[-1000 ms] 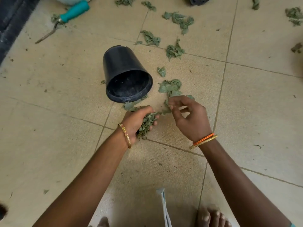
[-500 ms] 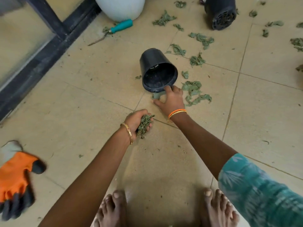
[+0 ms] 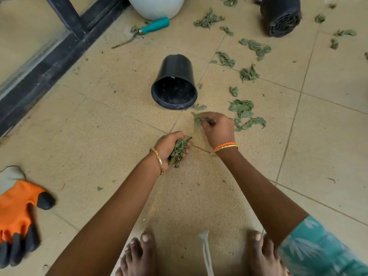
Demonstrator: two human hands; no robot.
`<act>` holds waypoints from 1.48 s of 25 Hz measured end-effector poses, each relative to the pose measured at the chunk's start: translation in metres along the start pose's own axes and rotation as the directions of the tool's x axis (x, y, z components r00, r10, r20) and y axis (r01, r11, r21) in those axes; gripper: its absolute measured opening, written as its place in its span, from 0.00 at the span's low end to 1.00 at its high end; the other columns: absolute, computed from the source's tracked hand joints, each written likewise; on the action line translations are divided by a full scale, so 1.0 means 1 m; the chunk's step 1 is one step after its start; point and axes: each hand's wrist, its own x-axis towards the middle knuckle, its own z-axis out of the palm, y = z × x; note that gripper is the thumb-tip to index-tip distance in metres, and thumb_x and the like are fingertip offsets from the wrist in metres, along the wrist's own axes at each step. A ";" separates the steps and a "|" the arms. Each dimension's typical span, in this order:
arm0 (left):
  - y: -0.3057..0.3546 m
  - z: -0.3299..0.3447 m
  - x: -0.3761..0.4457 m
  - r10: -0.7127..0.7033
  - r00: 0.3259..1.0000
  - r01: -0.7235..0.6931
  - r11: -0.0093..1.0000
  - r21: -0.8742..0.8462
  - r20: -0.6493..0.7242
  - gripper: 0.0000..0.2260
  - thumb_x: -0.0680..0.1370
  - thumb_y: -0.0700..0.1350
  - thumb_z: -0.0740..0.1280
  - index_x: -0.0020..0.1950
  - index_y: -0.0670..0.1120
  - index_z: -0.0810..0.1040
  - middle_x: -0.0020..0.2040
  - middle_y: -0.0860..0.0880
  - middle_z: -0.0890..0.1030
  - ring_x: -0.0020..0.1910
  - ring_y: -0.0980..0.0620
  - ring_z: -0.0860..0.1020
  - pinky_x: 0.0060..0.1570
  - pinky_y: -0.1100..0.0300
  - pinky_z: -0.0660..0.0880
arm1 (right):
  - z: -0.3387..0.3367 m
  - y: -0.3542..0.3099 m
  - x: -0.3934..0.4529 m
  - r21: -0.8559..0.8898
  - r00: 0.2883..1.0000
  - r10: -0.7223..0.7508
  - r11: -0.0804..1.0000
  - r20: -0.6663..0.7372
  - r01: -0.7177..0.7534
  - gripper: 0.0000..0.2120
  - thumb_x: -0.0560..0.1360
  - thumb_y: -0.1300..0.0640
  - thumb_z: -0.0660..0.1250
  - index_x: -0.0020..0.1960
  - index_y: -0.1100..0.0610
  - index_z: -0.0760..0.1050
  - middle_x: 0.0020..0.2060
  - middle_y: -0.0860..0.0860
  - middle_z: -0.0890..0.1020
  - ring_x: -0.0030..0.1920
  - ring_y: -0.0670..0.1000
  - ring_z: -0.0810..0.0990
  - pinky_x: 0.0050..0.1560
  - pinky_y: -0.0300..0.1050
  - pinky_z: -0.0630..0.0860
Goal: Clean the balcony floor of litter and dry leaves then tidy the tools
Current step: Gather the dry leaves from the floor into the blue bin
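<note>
L hand point(image 3: 171, 145) grips leaf wad point(image 3: 179, 151) | R hand point(image 3: 218, 127) pinches leaves point(image 3: 199, 118) | no legible text

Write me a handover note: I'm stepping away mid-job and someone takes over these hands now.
Left hand holds a full bunch of dry leaves.
Right hand pinches a few more leaves just off the floor, near the tipped black pot.
Done: the tiles near the feet hold only crumbs.
Left: loose leaf piles right of the pot and further back; then tidy the teal-handled tool, the orange glove and the second black pot.
</note>
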 end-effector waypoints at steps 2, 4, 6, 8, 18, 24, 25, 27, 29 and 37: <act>-0.003 0.003 0.003 0.034 0.999 -0.035 0.998 0.049 0.018 0.11 0.76 0.52 0.67 0.45 0.44 0.78 0.33 0.49 0.79 0.27 0.54 0.75 0.24 0.65 0.71 | -0.004 -0.010 -0.017 -0.032 0.989 -0.058 0.998 0.132 0.063 0.14 0.72 0.71 0.62 0.53 0.62 0.81 0.46 0.58 0.84 0.43 0.51 0.80 0.43 0.25 0.68; -0.003 0.005 0.004 0.049 0.999 -0.048 0.997 0.066 -0.008 0.22 0.68 0.63 0.72 0.48 0.45 0.81 0.38 0.47 0.82 0.33 0.51 0.79 0.30 0.62 0.73 | -0.002 -0.019 -0.029 -0.032 0.947 -0.136 0.988 0.292 0.152 0.17 0.71 0.72 0.59 0.56 0.63 0.78 0.43 0.59 0.82 0.43 0.54 0.78 0.43 0.35 0.71; 0.000 0.004 0.005 0.041 0.999 -0.039 0.997 0.063 -0.023 0.27 0.65 0.65 0.72 0.52 0.44 0.81 0.42 0.47 0.83 0.37 0.50 0.81 0.33 0.62 0.74 | 0.001 -0.022 -0.030 -0.118 0.916 -0.127 0.976 0.382 0.184 0.20 0.72 0.69 0.59 0.63 0.62 0.73 0.47 0.60 0.80 0.50 0.57 0.75 0.50 0.42 0.72; 0.004 -0.001 0.006 0.044 0.999 -0.044 0.999 0.027 -0.012 0.20 0.72 0.58 0.70 0.50 0.42 0.80 0.38 0.46 0.81 0.32 0.52 0.78 0.28 0.63 0.72 | 0.005 -0.022 -0.025 -0.285 0.897 -0.077 0.934 0.434 0.218 0.22 0.74 0.65 0.60 0.68 0.59 0.70 0.59 0.59 0.76 0.61 0.59 0.68 0.61 0.52 0.69; 0.010 -0.019 -0.004 -0.005 1.000 -0.003 0.962 -0.275 -0.028 0.08 0.77 0.42 0.59 0.40 0.42 0.73 0.30 0.49 0.73 0.24 0.56 0.70 0.19 0.68 0.67 | 0.004 -0.035 0.053 0.124 0.919 0.047 0.987 0.391 -0.104 0.33 0.68 0.65 0.59 0.73 0.56 0.61 0.71 0.54 0.65 0.71 0.54 0.64 0.69 0.54 0.65; 0.017 -0.027 -0.009 0.015 0.996 -0.039 0.964 -0.263 -0.090 0.10 0.77 0.44 0.64 0.36 0.46 0.69 0.28 0.49 0.71 0.22 0.55 0.70 0.19 0.69 0.66 | 0.019 -0.034 0.077 0.137 0.919 -0.061 0.990 0.389 0.008 0.31 0.68 0.74 0.54 0.69 0.57 0.68 0.71 0.53 0.65 0.72 0.51 0.61 0.68 0.41 0.62; 0.017 -0.029 -0.010 0.016 0.996 -0.040 0.965 -0.261 -0.091 0.10 0.76 0.44 0.65 0.36 0.46 0.69 0.28 0.49 0.70 0.22 0.55 0.70 0.19 0.69 0.67 | 0.016 -0.027 0.080 0.054 0.930 -0.035 0.998 0.366 0.016 0.28 0.70 0.72 0.56 0.69 0.57 0.68 0.72 0.53 0.65 0.72 0.52 0.61 0.69 0.42 0.62; 0.018 -0.034 -0.009 0.019 0.996 -0.041 0.967 -0.250 -0.090 0.10 0.76 0.42 0.65 0.36 0.46 0.69 0.30 0.49 0.70 0.22 0.55 0.70 0.19 0.69 0.67 | 0.017 -0.015 0.079 -0.163 0.892 0.011 0.984 0.452 0.070 0.25 0.75 0.60 0.63 0.71 0.55 0.65 0.73 0.54 0.61 0.73 0.54 0.60 0.71 0.46 0.59; 0.018 -0.035 -0.007 0.036 0.997 -0.051 0.970 -0.238 -0.067 0.08 0.76 0.41 0.63 0.37 0.45 0.70 0.33 0.47 0.71 0.23 0.56 0.72 0.19 0.69 0.67 | 0.027 -0.003 0.064 -0.337 0.804 -0.035 0.896 0.594 0.289 0.29 0.75 0.46 0.65 0.72 0.53 0.63 0.74 0.56 0.59 0.74 0.56 0.58 0.73 0.52 0.56; 0.020 -0.029 -0.006 0.003 0.999 0.009 0.961 -0.277 0.043 0.14 0.79 0.40 0.59 0.36 0.41 0.79 0.38 0.46 0.77 0.27 0.56 0.77 0.19 0.69 0.69 | 0.021 0.039 0.024 -0.438 0.876 -0.414 0.759 0.248 0.482 0.12 0.73 0.67 0.65 0.56 0.62 0.79 0.56 0.63 0.79 0.58 0.66 0.75 0.55 0.62 0.75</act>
